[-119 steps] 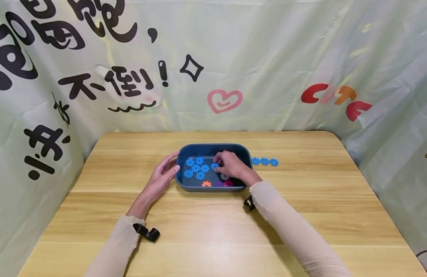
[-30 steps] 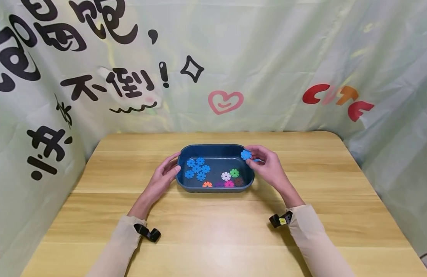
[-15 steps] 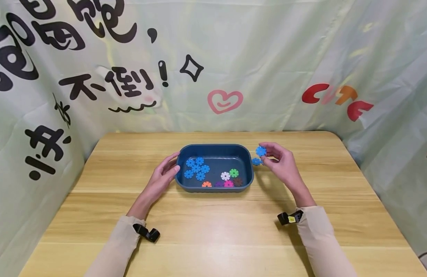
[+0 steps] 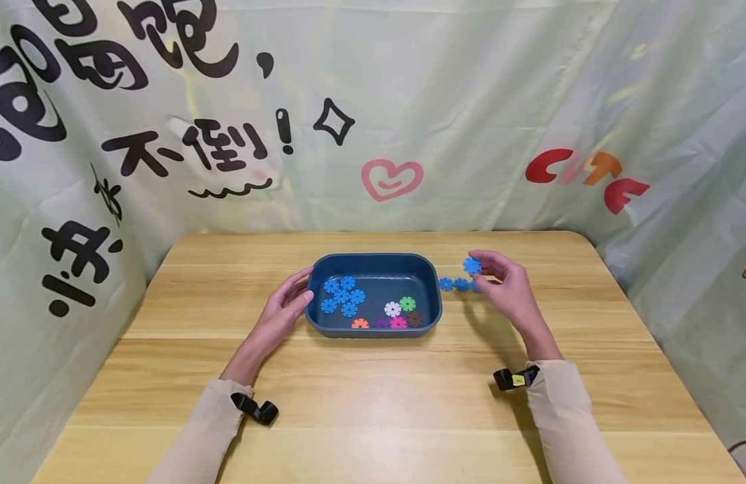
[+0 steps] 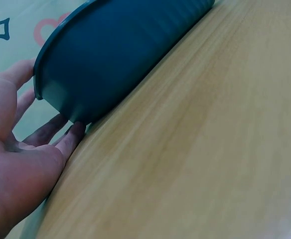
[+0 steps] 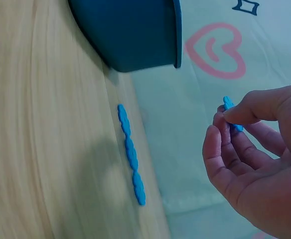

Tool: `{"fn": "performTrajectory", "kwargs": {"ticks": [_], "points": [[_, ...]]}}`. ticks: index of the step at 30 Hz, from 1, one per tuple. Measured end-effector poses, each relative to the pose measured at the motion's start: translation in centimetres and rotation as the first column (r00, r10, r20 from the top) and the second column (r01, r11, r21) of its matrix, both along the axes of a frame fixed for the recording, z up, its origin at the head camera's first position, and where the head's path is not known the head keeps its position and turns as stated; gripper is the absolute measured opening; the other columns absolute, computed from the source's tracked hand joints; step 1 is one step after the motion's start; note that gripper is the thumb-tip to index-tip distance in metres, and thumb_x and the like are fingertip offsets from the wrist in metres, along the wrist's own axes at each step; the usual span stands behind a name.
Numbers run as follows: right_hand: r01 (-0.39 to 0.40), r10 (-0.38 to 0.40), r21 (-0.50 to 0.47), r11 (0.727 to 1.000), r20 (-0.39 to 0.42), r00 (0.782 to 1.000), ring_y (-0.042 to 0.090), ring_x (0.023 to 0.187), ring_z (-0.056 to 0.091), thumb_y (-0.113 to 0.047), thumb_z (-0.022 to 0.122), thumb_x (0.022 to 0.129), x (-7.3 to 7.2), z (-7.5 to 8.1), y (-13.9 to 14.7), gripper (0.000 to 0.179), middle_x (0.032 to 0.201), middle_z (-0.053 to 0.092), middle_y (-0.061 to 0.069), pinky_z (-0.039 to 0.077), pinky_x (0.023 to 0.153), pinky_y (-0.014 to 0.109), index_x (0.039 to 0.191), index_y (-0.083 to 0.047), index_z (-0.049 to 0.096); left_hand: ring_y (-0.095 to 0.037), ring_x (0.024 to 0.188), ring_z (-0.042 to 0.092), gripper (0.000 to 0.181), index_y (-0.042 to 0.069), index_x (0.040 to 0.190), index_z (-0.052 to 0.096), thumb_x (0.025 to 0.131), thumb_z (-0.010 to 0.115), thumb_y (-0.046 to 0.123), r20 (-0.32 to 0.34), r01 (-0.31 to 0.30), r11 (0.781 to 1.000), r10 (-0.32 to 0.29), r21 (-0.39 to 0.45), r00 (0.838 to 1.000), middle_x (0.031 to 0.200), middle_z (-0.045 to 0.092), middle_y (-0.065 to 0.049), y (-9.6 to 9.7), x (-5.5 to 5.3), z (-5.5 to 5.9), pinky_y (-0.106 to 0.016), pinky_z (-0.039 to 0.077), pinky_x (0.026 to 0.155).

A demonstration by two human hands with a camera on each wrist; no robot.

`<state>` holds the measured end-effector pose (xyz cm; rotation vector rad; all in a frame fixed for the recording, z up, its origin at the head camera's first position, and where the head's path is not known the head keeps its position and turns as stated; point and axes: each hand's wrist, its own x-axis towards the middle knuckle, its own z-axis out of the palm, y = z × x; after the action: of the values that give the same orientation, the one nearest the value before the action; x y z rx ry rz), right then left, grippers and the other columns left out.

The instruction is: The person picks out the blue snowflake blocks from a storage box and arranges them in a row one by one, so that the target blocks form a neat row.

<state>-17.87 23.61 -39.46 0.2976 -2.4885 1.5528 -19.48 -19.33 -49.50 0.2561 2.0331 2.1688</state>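
Observation:
A notched blue plastic disc (image 4: 472,265) is pinched between the thumb and fingers of my right hand (image 4: 506,286), raised above the table right of a dark blue tray (image 4: 373,333). Beneath it, a short row of blue discs (image 6: 130,153) lies flat on the wood, its right end partly covered by that hand in the head view. My left hand (image 4: 281,306) rests with extended fingers against the tray's left end, fingertips (image 5: 28,69) at the rim. Inside the tray, a cluster of blue discs (image 4: 341,296) lies to the left.
Along the tray's front right lie an orange disc (image 4: 360,323), a white disc (image 4: 393,309), a green disc (image 4: 407,304), a pink disc (image 4: 398,323), a brown disc (image 4: 415,319) and a purple one. A printed curtain (image 4: 470,101) hangs behind the wooden table (image 4: 361,403).
My right hand has taken a blue disc out of the tray and carried it rightward, over the row on the table. The left hand has stayed at the tray's end.

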Motion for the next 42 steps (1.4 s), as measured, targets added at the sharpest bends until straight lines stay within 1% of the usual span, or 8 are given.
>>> {"fn": "performTrajectory", "kwargs": {"ticks": [1, 3, 10, 13, 24, 33, 36, 42], "points": [[0.003, -0.003, 0.004, 1.0, 0.0, 1.0, 0.036, 0.105, 0.06, 0.01, 0.063, 0.095, 0.3, 0.4, 0.0, 0.036, 0.127, 0.063, 0.031, 0.049, 0.083, 0.008, 0.13, 0.011, 0.061, -0.032, 0.145, 0.039, 0.055, 0.024, 0.156, 0.045, 0.104, 0.063, 0.028, -0.001, 0.001, 1.0, -0.001, 0.0, 1.0, 0.16, 0.037, -0.013, 0.0, 0.0, 0.0, -0.034, 0.048, 0.106], [0.011, -0.011, 0.013, 1.0, -0.005, 1.0, 0.036, 0.104, 0.06, 0.01, 0.062, 0.094, 0.2, 0.2, 0.4, 0.036, 0.127, 0.063, 0.031, 0.048, 0.083, 0.008, 0.13, 0.011, 0.061, -0.033, 0.146, 0.038, 0.055, 0.024, 0.156, 0.045, 0.104, 0.063, 0.028, -0.003, 0.0, 1.0, 0.0, -0.006, 1.0, 0.16, 0.037, -0.013, 0.0, 0.0, 0.1, -0.033, 0.048, 0.106], [0.043, -0.044, 0.062, 0.997, 0.014, 0.999, 0.032, 0.107, 0.06, 0.006, 0.062, 0.097, -1.7, -3.0, 3.0, 0.038, 0.13, 0.062, 0.03, 0.046, 0.084, 0.006, 0.134, 0.009, 0.06, -0.033, 0.146, 0.037, 0.055, 0.024, 0.157, 0.044, 0.105, 0.062, 0.029, 0.001, 0.007, 1.0, -0.007, -0.003, 1.0, 0.161, 0.035, -0.014, 0.0, 0.0, 0.1, -0.034, 0.048, 0.107], [0.048, -0.05, 0.072, 0.996, 0.03, 0.998, 0.03, 0.108, 0.059, 0.004, 0.063, 0.097, -2.0, -3.7, 3.8, 0.038, 0.131, 0.062, 0.028, 0.046, 0.083, 0.006, 0.135, 0.007, 0.06, -0.033, 0.147, 0.037, 0.055, 0.025, 0.156, 0.044, 0.104, 0.063, 0.029, 0.001, 0.007, 1.0, -0.007, -0.004, 1.0, 0.161, 0.035, -0.014, 0.0, -0.1, 0.0, -0.035, 0.047, 0.107], [0.061, -0.07, 0.08, 0.995, 0.104, 0.992, 0.02, 0.106, 0.055, -0.001, 0.065, 0.098, -1.8, -4.4, 5.4, 0.042, 0.124, 0.062, 0.024, 0.046, 0.077, 0.009, 0.138, 0.005, 0.059, -0.031, 0.146, 0.038, 0.055, 0.026, 0.155, 0.046, 0.104, 0.064, 0.03, 0.002, 0.004, 1.0, -0.004, 0.006, 1.0, 0.16, 0.037, -0.012, -0.1, -0.1, -0.1, -0.032, 0.048, 0.107], [0.092, -0.104, 0.137, 0.986, 0.087, 0.991, 0.009, 0.093, 0.055, 0.005, 0.067, 0.094, -2.1, -5.2, 6.6, 0.036, 0.109, 0.063, 0.026, 0.047, 0.072, 0.01, 0.13, 0.009, 0.062, -0.029, 0.147, 0.037, 0.055, 0.026, 0.155, 0.046, 0.103, 0.064, 0.031, 0.008, 0.006, 1.0, -0.006, 0.006, 1.0, 0.16, 0.037, -0.01, -0.1, 0.0, -0.2, -0.033, 0.048, 0.107], [0.098, -0.116, 0.184, 0.978, 0.085, 0.99, 0.012, 0.091, 0.056, 0.005, 0.068, 0.093, -2.2, -5.5, 6.9, 0.035, 0.105, 0.064, 0.026, 0.046, 0.071, 0.01, 0.127, 0.01, 0.064, -0.03, 0.147, 0.037, 0.056, 0.026, 0.156, 0.045, 0.104, 0.064, 0.031, 0.006, 0.008, 1.0, -0.008, 0.0, 1.0, 0.161, 0.036, -0.01, -0.1, 0.0, -0.3, -0.033, 0.047, 0.107], [0.092, -0.126, 0.248, 0.965, 0.128, 0.984, 0.025, 0.092, 0.058, 0.004, 0.067, 0.092, -2.4, -5.7, 7.2, 0.036, 0.103, 0.064, 0.024, 0.045, 0.067, 0.014, 0.128, 0.009, 0.064, -0.03, 0.147, 0.037, 0.056, 0.026, 0.156, 0.045, 0.104, 0.064, 0.031, 0.01, 0.011, 1.0, -0.011, 0.001, 1.0, 0.161, 0.036, -0.01, -0.2, -0.1, -0.4, -0.033, 0.048, 0.106]]}}
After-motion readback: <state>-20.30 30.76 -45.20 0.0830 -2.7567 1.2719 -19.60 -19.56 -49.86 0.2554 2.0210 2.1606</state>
